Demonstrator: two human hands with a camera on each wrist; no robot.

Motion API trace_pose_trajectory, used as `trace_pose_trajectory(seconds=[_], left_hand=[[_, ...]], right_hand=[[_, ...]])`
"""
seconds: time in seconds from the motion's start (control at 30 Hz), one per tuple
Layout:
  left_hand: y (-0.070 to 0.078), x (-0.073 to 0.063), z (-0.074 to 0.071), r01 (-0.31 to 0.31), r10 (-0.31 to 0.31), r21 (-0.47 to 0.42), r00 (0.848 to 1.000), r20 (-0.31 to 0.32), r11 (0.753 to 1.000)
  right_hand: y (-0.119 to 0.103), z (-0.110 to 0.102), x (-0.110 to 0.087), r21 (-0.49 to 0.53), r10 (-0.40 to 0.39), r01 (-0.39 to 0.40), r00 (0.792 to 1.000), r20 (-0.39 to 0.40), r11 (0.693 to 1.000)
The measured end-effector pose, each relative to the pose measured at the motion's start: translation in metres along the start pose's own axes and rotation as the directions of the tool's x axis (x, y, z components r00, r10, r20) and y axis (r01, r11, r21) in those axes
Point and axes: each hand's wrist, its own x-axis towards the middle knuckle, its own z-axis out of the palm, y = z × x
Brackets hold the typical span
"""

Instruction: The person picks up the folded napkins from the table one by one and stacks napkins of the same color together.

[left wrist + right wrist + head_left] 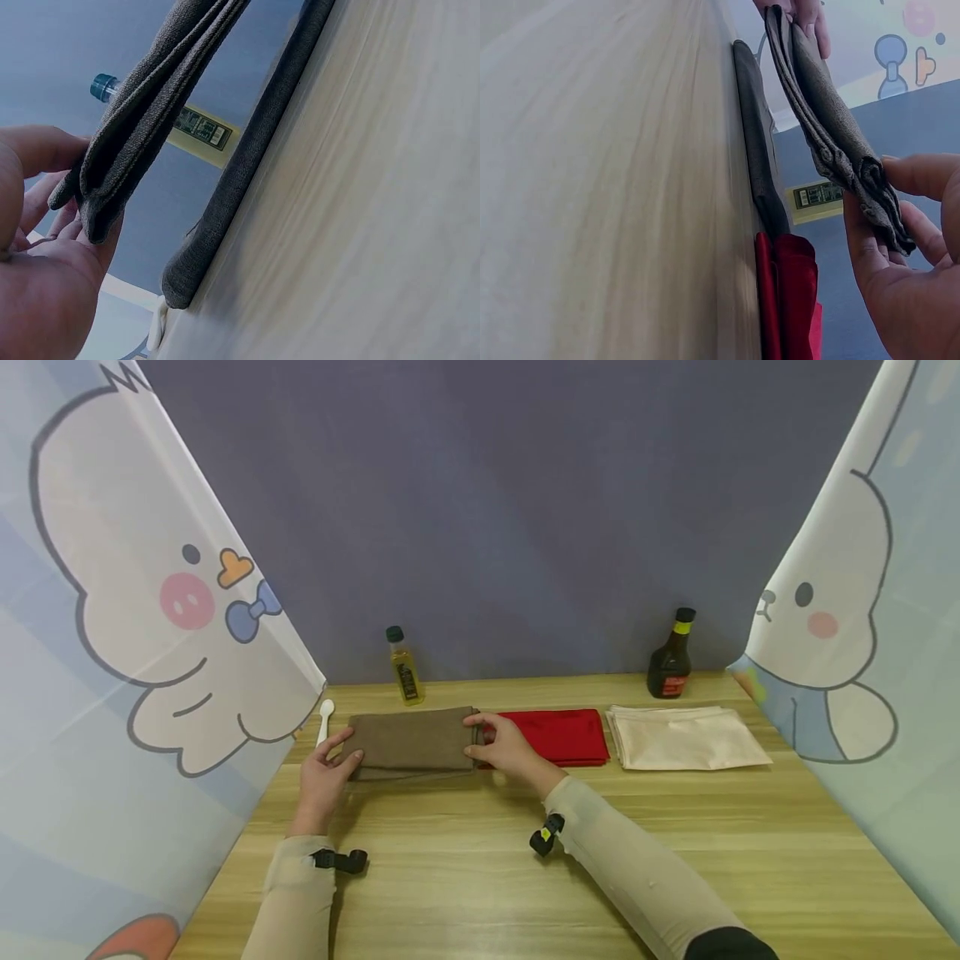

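A folded grey-brown cloth (412, 737) is held up level between both hands. My left hand (322, 781) pinches its left end, thumb on the near side. At its right end, my right hand (512, 750) grips the folded layers between thumb and fingers. Both wrist views show a gap under this cloth. Below it, a second folded grey-brown cloth (232, 180) lies on the table, mostly hidden in the head view. A folded red cloth (566, 737) lies just right of that one, partly behind my right hand. Farther right is a folded cream cloth (686, 740).
Behind the cloths stand a small bottle of yellow oil (407, 677) with a dark green cap and, at the right, a dark sauce bottle (670, 664). A white spoon (325, 720) lies at the table's left edge. Printed curtains flank the wooden table (450, 877).
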Motion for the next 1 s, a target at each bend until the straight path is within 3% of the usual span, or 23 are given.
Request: trace_pose_trajectory(seconds=[0.33, 0.53, 0.73, 1.0], left_hand=[[-0.003, 0.005, -0.003, -0.006, 0.007, -0.025, 0.999, 0.043, 1.000], [-0.006, 0.009, -0.005, 0.003, 0.000, -0.029, 0.996, 0.092, 1.000], [-0.007, 0.013, -0.005, 0.042, -0.041, -0.017, 0.996, 0.082, 0.999], [-0.009, 0.017, -0.006, 0.049, -0.046, -0.040, 0.996, 0.074, 0.998]], right_hand=[[0.002, 0.001, 0.010, -0.043, 0.008, -0.006, 0.999, 0.043, 0.999], [0.005, 0.006, 0.018, -0.082, 0.020, -0.019, 1.000, 0.017, 0.996], [0.009, 0.013, 0.026, -0.103, 0.015, -0.014, 1.000, 0.009, 0.995], [0.008, 0.018, 0.034, -0.109, 0.036, -0.036, 0.999, -0.002, 0.993]])
